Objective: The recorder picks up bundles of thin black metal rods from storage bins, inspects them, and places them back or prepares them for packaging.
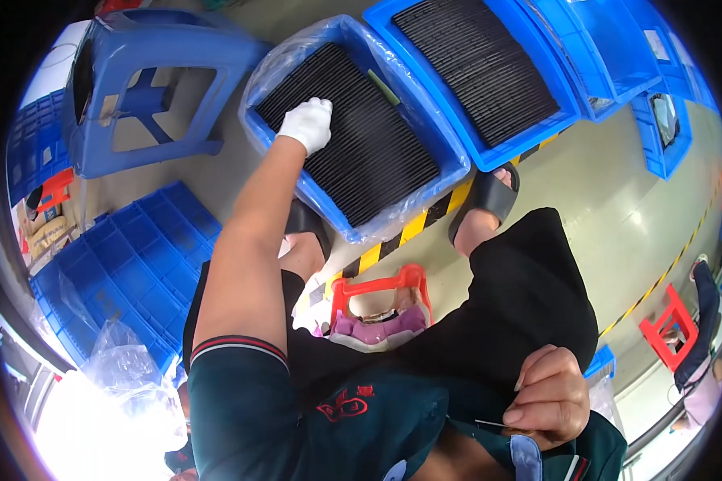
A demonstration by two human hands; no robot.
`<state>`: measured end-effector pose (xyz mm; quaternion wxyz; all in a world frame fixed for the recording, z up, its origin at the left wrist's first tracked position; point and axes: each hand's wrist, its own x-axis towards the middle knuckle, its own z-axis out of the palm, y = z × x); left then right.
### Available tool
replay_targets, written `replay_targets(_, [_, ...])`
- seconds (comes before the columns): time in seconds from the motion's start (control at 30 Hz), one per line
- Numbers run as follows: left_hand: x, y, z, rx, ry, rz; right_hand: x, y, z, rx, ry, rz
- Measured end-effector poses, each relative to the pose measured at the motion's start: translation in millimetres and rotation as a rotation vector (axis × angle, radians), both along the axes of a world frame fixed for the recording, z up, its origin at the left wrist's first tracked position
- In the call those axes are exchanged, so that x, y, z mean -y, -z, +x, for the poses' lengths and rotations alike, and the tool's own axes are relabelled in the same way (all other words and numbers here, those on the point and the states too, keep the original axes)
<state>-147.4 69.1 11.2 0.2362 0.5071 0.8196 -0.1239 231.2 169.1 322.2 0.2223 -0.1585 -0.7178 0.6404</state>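
My left hand, in a white glove, reaches out over a plastic-lined blue bin. Its fingers are curled closed at the rows of narrow black strips packed in the bin; whatever they may grip is hidden. Close to my chest on the right, my bare right hand has its fingers folded in. A thin, pale, needle-like stick juts leftward from between its thumb and fingers. A flat green piece lies along the bin's far right side.
Another blue bin of black strips adjoins at the right. A blue plastic stool and a blue crate are at left. Between my legs is a red stool with pink padding. Yellow-black tape marks the floor.
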Motion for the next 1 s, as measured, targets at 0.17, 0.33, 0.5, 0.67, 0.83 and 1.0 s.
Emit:
replay_targets(0.17, [3,-10,-3,0.048,-0.002,-0.025,0,2,-2,0.008,0.002,-0.008])
replay_targets(0.33, [0,-15,-1,0.012,-0.004,-0.06,2,4,-2,0.004,0.015,-0.029])
replay_targets(0.5, [-2,10,9,-0.089,0.006,0.034,-1,2,0,0.004,0.022,-0.024])
replay_targets(0.67, [1,29,2,-0.21,-0.075,0.109,-3,3,1,0.016,0.009,-0.033])
replay_targets(0.83, [-14,28,-1,-0.15,-0.22,0.062,-4,0,7,0.044,0.036,-0.039])
replay_targets(1.0, [-27,3,-12,0.053,-0.48,-0.072,-2,-1,11,0.028,0.07,-0.041])
